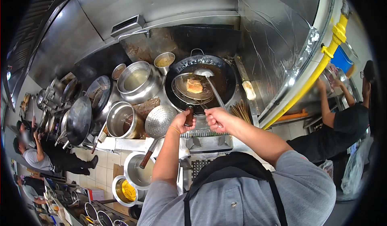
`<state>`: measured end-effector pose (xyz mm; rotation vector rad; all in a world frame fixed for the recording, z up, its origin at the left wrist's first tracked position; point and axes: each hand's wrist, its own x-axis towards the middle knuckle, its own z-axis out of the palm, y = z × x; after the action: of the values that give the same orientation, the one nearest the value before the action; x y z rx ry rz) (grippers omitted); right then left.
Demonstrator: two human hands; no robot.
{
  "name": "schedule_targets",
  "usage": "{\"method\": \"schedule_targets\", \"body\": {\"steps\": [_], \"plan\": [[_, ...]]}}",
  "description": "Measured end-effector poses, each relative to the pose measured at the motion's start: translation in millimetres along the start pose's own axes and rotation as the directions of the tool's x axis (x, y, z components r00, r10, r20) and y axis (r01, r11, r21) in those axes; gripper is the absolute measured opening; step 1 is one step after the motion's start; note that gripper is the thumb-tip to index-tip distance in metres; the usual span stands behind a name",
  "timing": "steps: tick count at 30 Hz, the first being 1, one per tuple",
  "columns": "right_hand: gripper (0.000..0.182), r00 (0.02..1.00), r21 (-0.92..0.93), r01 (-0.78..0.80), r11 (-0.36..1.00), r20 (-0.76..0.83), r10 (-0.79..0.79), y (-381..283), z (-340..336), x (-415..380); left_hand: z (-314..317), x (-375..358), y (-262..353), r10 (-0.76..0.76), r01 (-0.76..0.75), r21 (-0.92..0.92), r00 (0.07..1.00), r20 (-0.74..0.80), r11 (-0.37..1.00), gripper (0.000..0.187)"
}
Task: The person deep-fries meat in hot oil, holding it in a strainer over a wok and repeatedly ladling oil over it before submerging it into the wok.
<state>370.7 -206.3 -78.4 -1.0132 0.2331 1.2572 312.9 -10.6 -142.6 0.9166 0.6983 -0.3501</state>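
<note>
My left hand (179, 124) is closed around the dark wooden handle of a round mesh strainer (181, 89). The strainer is over a large black wok (229, 68) of dark oil, and a golden-brown block of food (194, 86) lies in it. My right hand (217, 120) grips the long metal handle of a ladle (204, 72). The ladle's bowl is just beyond the food, toward the far side of the wok. Left of my left hand, a perforated skimmer (160, 121) with a wooden handle lies at the counter edge.
Metal pots (139, 78) stand left of the wok, with more woks (79, 121) farther left. Bamboo sticks (240, 111) are at the right. Below are a large pot (139, 170) and a bowl of yellow liquid (125, 191). Other people (342, 125) work at both sides.
</note>
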Motion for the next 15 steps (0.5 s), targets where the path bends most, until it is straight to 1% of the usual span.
{"method": "schedule_targets", "body": {"steps": [1, 2, 3, 5, 6, 7, 9, 10, 11, 13, 14, 15], "plan": [[0.023, 0.997, 0.048, -0.033, 0.998, 0.068, 0.030, -2.3, -3.3, -3.0, 0.4, -0.9, -1.5, 0.009, -0.008, -0.004, 0.999, 0.033, 1.000, 0.035], [0.024, 0.993, 0.071, -0.041, 0.997, 0.114, 0.033, -4.0, -4.7, -6.2, -1.3, 1.1, -4.1, 0.033, -0.034, 0.022, 0.999, 0.041, 0.999, 0.048], [0.024, 0.993, 0.065, -0.041, 0.997, 0.117, 0.033, -4.8, -9.5, -5.6, 2.6, -6.1, -4.4, 0.039, -0.040, 0.019, 0.998, 0.040, 0.999, 0.048], [0.023, 0.943, 0.225, -0.134, 0.965, 0.328, 0.054, -1.8, -20.7, -1.2, 12.7, -27.8, -5.9, 0.031, -0.031, -0.049, 1.000, -0.001, 0.998, 0.059], [0.023, 0.953, 0.220, -0.122, 0.968, 0.298, 0.053, -0.2, -22.3, -0.3, -5.6, -12.9, -11.2, 0.025, -0.024, -0.026, 1.000, 0.015, 0.999, 0.080], [0.023, 0.952, 0.220, -0.128, 0.967, 0.300, 0.058, 3.4, -17.6, -0.9, -9.7, -14.6, -13.7, 0.022, -0.022, -0.028, 1.000, 0.010, 0.999, 0.080], [0.024, 0.991, 0.072, -0.043, 0.996, 0.127, 0.034, 11.2, -5.4, -2.0, -17.7, -17.6, -19.0, 0.179, -0.168, 0.073, 0.969, -0.172, 0.983, 0.071], [0.025, 0.983, 0.080, -0.075, 0.994, 0.172, 0.061, 11.5, -3.5, -3.5, -23.2, -20.4, -19.4, 0.205, -0.189, 0.091, 0.956, -0.211, 0.978, 0.072], [0.025, 0.982, 0.083, -0.078, 0.994, 0.176, 0.062, 11.8, -4.5, -0.4, -29.2, -24.2, -20.4, 0.204, -0.188, 0.094, 0.955, -0.216, 0.978, 0.072], [0.025, 0.981, 0.142, -0.020, 0.990, 0.194, -0.008, 12.7, -9.8, 7.1, -30.5, -40.2, -20.8, 0.269, -0.270, 0.038, 0.916, -0.296, 0.962, 0.071], [0.025, 0.977, 0.186, -0.037, 0.982, 0.212, -0.003, 18.1, -5.2, 12.7, -27.9, -51.0, -19.9, 0.277, -0.279, 0.048, 0.892, -0.356, 0.959, 0.069], [0.025, 0.976, 0.185, -0.040, 0.982, 0.216, -0.001, 17.6, -2.8, 12.2, -33.5, -53.0, -21.7, 0.278, -0.280, 0.048, 0.891, -0.360, 0.959, 0.069]]}}
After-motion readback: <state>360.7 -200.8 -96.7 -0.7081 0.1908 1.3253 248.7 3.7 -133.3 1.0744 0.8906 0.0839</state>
